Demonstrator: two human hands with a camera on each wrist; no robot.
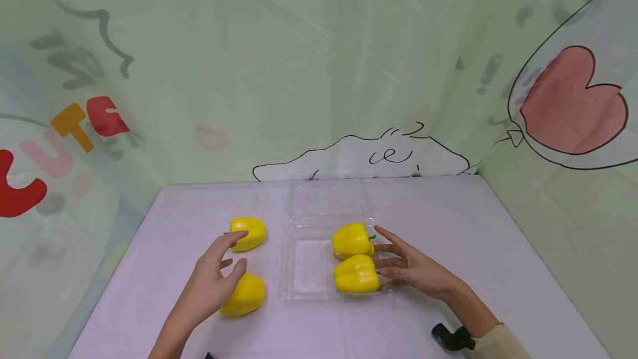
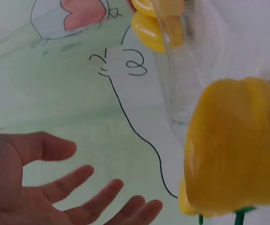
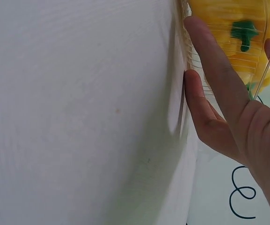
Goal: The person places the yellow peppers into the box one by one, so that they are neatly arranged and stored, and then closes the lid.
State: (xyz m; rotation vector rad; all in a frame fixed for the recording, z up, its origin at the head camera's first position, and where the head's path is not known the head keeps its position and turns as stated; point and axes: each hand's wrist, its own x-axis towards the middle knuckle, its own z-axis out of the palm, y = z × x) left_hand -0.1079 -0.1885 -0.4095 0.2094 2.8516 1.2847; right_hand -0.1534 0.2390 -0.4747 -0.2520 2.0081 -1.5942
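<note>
Two yellow bell peppers (image 1: pixel 353 240) sit in the right part of a clear plastic clamshell box (image 1: pixel 310 267) whose lid lies back. My right hand (image 1: pixel 421 271) is at the box's right side, by the pepper stems. In the right wrist view its fingers (image 3: pixel 219 70) are extended along the clear wall. My left hand (image 1: pixel 211 284) hovers over the left side, fingers spread and holding nothing. Beneath and beyond it lie two more yellow bell peppers, a near one (image 1: pixel 246 297) partly covered by the hand and a far one (image 1: pixel 254 232).
A white table (image 1: pixel 423 204) carries everything. Printed fabric (image 1: pixel 299 71) hangs behind it and at both sides. A black wrist-mounted device (image 1: pixel 451 338) shows by the right sleeve.
</note>
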